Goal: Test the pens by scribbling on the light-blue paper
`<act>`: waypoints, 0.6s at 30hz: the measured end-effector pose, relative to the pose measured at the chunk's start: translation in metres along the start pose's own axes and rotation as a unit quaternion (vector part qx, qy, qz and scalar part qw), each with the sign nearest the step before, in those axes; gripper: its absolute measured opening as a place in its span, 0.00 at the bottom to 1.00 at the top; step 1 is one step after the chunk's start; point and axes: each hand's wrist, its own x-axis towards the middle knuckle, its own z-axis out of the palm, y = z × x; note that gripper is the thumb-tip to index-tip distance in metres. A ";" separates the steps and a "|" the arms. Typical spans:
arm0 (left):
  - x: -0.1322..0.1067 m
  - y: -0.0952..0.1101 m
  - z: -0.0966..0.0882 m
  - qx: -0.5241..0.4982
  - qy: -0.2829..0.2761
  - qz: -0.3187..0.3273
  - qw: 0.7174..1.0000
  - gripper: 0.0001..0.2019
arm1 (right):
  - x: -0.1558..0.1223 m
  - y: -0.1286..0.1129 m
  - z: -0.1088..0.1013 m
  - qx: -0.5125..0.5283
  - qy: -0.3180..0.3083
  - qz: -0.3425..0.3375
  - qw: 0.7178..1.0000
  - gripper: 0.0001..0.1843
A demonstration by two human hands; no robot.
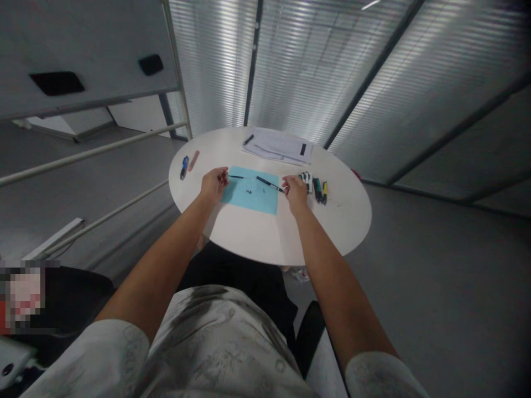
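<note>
A light blue sheet (253, 193) lies on the round white table (265, 232), with a few tiny parts (249, 191) on it. My left hand (214, 182), at the sheet's left edge, pinches a thin dark refill (237, 177) that points right. My right hand (295, 190), at the sheet's right edge, is closed on the end of a dark pen barrel (269, 183) that slants toward the refill. The two pieces hover just above the sheet, their tips a short way apart.
Several pens and markers (315, 188) lie in a row right of my right hand. White papers (277, 146) with a black pen sit at the table's far side. A blue pen (183, 167) and a pink eraser (193, 160) lie at the left rim.
</note>
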 end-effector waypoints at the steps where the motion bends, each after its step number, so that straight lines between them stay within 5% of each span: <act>1: 0.000 0.000 0.000 0.006 0.000 0.001 1.000 0.01 | 0.000 0.000 0.000 0.002 0.002 0.000 1.000 0.12; 18: 0.004 -0.004 -0.003 -0.001 -0.012 0.001 1.000 0.03 | -0.004 -0.002 0.000 -0.018 -0.016 -0.015 1.000 0.12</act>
